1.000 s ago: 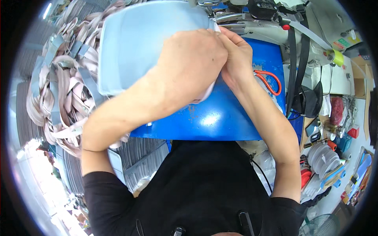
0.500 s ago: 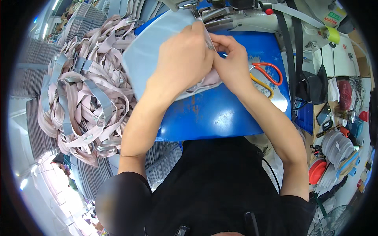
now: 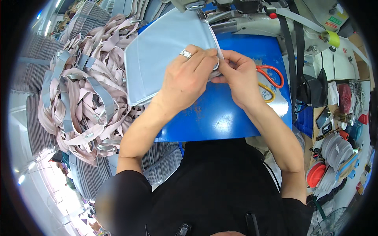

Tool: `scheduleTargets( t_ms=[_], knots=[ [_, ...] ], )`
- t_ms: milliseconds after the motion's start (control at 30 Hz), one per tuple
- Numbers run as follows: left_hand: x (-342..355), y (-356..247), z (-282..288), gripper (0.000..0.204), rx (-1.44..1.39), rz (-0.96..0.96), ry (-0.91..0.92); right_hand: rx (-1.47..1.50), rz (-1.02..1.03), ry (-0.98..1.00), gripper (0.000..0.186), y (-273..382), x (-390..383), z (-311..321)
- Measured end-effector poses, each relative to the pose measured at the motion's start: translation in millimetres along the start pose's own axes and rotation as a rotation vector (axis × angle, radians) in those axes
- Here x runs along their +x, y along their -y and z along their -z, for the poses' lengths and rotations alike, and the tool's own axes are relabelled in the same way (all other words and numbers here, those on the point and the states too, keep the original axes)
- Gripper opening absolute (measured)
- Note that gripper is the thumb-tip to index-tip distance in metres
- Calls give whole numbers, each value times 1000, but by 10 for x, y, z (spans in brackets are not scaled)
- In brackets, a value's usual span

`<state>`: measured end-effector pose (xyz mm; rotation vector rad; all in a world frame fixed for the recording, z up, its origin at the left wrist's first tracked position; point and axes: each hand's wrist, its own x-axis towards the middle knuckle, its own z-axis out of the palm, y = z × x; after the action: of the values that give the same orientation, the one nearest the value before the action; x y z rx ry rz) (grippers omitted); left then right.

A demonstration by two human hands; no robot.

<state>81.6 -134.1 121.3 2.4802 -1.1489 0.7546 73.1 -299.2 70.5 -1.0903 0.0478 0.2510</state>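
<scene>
A flat light blue fabric panel with a pale strip along its right edge reaches under the sewing machine at the top. My left hand lies over the panel's lower right part, its fingers closed on the edge. Close on its right, my right hand pinches the same edge and strip between thumb and fingers. The exact fold between the fingertips is partly hidden. Just beyond my right hand lie scissors with red and yellow handles, their blades mostly hidden.
The blue tabletop is beneath the work. A heap of pinkish and grey strips rises at the left, beside stacked grey panels. Black straps hang at the right, near a shelf of mixed items.
Both hands have moved down along the panel's edge, away from the machine. More of the panel shows, and it lies flatter; its lower corner is now uncovered.
</scene>
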Motion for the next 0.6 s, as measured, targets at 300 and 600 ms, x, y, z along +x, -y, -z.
scheduleTargets(
  t_ms=[300, 600],
  knots=[
    [288, 511, 25, 28, 76, -26, 149, 173, 61, -17, 30, -30, 559, -211],
    [241, 700, 240, 46, 225, 107, 223, 186, 38, -185, 25, -22, 682, -306]
  ],
)
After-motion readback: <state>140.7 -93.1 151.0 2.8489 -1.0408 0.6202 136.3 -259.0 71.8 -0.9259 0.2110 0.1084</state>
